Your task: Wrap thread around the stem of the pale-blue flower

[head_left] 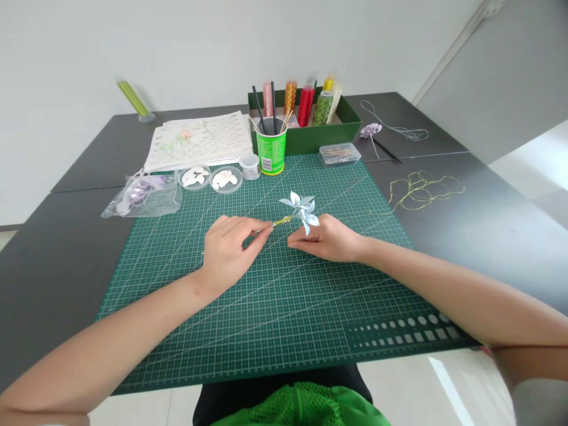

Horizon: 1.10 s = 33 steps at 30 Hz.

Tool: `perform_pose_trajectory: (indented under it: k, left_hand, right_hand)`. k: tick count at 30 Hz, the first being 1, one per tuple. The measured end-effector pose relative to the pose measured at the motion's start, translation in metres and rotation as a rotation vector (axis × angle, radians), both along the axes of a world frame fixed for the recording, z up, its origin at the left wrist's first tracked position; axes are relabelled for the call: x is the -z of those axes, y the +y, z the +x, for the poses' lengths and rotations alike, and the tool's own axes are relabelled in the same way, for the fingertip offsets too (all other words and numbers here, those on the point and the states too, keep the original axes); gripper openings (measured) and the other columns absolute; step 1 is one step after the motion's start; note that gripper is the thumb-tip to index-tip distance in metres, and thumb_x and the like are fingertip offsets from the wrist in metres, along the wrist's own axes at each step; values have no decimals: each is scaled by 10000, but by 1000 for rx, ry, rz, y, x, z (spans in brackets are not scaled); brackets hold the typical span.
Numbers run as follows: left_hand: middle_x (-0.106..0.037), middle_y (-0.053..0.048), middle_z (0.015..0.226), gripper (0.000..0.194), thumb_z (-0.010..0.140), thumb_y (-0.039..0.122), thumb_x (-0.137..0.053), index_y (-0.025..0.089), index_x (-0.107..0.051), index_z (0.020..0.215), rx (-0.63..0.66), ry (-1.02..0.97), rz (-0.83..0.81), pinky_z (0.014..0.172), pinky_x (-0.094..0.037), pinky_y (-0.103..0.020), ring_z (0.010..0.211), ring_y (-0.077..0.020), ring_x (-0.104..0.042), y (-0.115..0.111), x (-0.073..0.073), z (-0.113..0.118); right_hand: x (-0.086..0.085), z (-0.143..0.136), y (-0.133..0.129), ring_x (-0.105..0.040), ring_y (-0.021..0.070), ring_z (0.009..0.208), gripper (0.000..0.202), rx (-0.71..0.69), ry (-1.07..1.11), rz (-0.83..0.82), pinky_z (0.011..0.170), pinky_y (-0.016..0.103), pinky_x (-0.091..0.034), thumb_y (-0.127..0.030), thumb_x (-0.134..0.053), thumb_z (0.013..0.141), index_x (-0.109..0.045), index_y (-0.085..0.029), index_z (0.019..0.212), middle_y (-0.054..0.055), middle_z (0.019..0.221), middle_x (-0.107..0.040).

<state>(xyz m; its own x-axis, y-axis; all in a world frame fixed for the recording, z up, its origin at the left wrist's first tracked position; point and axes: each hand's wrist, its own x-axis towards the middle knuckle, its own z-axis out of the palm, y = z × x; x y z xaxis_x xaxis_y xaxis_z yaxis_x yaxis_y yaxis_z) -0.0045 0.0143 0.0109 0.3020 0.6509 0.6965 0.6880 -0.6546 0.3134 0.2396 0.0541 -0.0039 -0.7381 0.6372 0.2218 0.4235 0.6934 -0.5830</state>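
Note:
My left hand (235, 245) pinches the thin stem of a pale blue artificial flower (305, 207) between thumb and forefinger, above the cutting mat. The stem runs level to the right and is wrapped in yellow-green thread (283, 220) below the petals. Its bare wire end shows behind my left hand. Just right of the stem, my right hand (326, 239) is closed, thumb against fingers, with the petals partly in front of it. What its fingers hold, if anything, is too small to see.
Across the green cutting mat (266, 307) stand a green cup (271, 155) of tools, a thread box (310, 139), a clear case (339, 155) and dishes of white pieces (225, 178). A plastic bag (142, 198) lies left; loose yellow-green thread (423, 192) lies right.

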Motion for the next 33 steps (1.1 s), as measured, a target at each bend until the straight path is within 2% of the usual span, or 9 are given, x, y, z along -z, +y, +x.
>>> perform_pose_trajectory:
  k: [4,9,14,20,27,30,33]
  left_hand:
    - [-804,17,822,129,992,294,-668,237,-747,908,-47,32,-49,660,-491,-333,691,-167,-726,3,2,-1]
    - [-801,27,814,140,999,298,-656,245,-742,902,-46,59,-66,660,-479,-335,695,-170,-725,5,2,-1]
    - [-799,19,801,169,1010,301,-636,234,-736,891,-34,106,-85,651,-457,-335,691,-172,-724,6,2,-1]
    - [-810,17,860,126,1008,229,-642,204,-727,919,32,205,-13,662,-418,-328,771,-160,-751,5,4,-1]
    - [-797,38,866,121,1020,223,-618,198,-699,935,169,315,17,652,-382,-335,748,-151,-723,1,7,-2]
    - [-797,28,903,125,1037,199,-583,182,-692,977,279,340,55,631,-370,-325,752,-141,-713,-4,5,0]
    - [-802,7,926,86,1020,160,-605,152,-681,981,328,338,120,629,-375,-315,763,-135,-713,-8,2,3]
  right_hand:
    - [-4,-4,-15,-575,109,593,320,-89,-47,239,566,251,-336,-235,-494,1034,-752,-179,853,6,692,-700]
    - [-14,-6,-29,-476,105,514,335,-118,-122,567,527,283,-296,-144,-470,1020,-693,-162,771,-10,591,-610]
    - [-27,-9,-38,-438,95,497,292,-103,-65,734,506,278,-328,-67,-504,975,-636,-171,736,-36,569,-562]
    - [-39,-9,-44,-422,94,504,245,-67,-29,850,491,273,-341,-30,-532,954,-617,-163,767,-48,579,-541]
    - [-54,1,-38,-477,93,541,81,-12,22,884,516,259,-380,-116,-595,990,-675,-124,1001,-44,615,-578]
    - [-56,4,-34,-481,91,541,91,0,42,875,524,252,-394,-133,-600,993,-686,-135,963,-41,606,-569]
    - [-53,5,-29,-483,86,537,131,27,43,857,527,241,-400,-122,-596,990,-697,-155,914,-47,590,-561]
